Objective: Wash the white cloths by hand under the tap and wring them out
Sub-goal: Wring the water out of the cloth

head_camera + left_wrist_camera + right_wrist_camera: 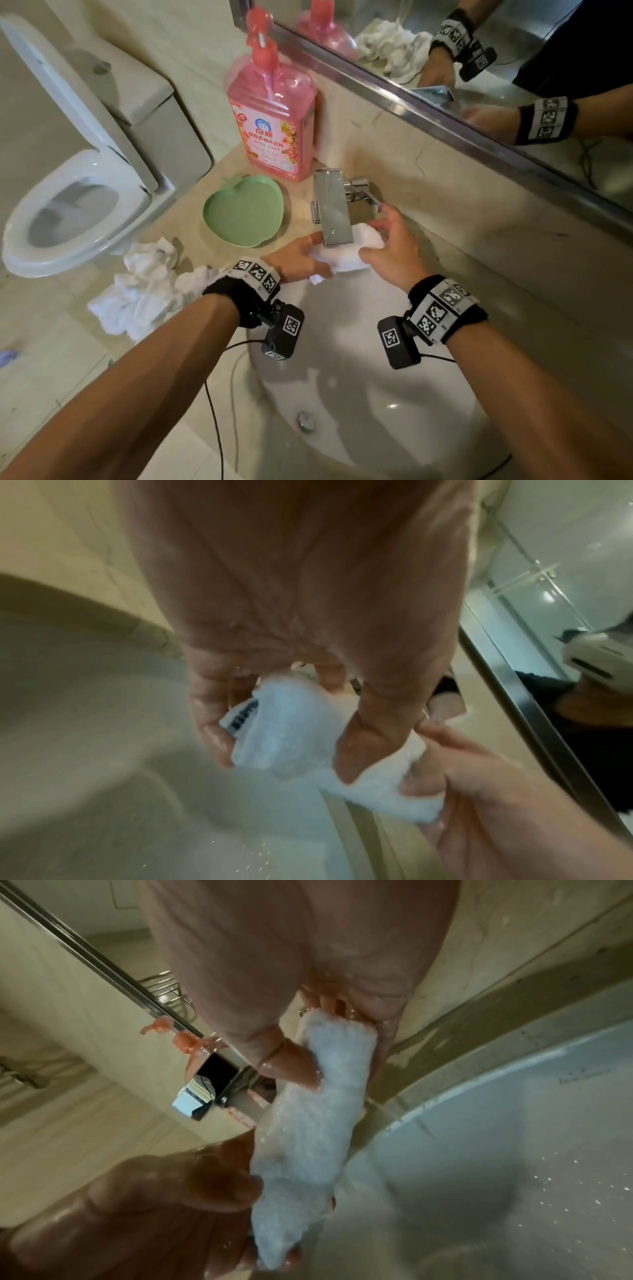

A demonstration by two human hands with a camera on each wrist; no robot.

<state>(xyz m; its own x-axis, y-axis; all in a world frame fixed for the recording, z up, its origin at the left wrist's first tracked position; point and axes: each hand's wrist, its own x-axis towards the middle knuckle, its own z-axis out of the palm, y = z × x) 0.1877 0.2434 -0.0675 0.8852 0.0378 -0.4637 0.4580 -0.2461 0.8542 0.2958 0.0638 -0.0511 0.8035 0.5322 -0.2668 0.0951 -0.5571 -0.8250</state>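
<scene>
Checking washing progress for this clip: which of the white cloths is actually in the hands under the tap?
The rolled white cloth under the tap, gripped by the left hand and right hand. The other white cloths lie crumpled on the counter, untouched.

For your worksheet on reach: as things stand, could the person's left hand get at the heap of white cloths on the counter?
Probably yes. The heap of white cloths lies uncovered on the counter right beside the left wrist. But the left hand grips the wet cloth under the tap, so it must let go first.
</scene>
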